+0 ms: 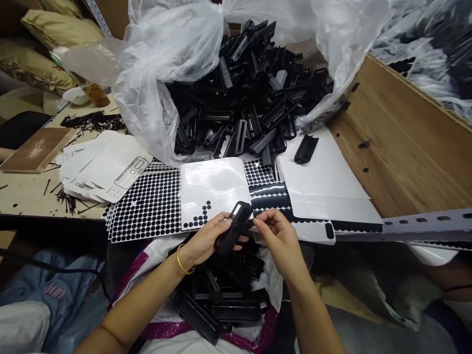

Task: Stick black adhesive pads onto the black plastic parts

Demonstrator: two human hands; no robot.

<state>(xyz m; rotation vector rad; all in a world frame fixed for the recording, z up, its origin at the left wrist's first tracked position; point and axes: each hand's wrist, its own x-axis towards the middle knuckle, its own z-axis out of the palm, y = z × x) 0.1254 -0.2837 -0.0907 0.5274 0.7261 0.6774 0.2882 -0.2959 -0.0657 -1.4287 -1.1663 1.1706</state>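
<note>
My left hand (212, 239), with a gold bangle at the wrist, is closed around a long black plastic casing (233, 229) with a light slot near its top, tilted upward to the right. Beside its right edge, the thumb and index finger of my right hand (277, 235) are pinched together. A small dark bit shows at those fingertips, too small to name. Just behind the hands lies a white backing sheet (214, 184) with several black round stickers left near its lower edge. Below my hands, an open bag (273, 295) on the lap holds more black casings (236, 310).
A plastic-lined box (147, 93) heaped with black casings (250, 98) stands behind. Sheets of black dots (147, 206) and a pile of white cards (99, 162) lie left. White sheets (324, 172) and a wooden panel (413, 142) are right. Another person's jeans (62, 290) show lower left.
</note>
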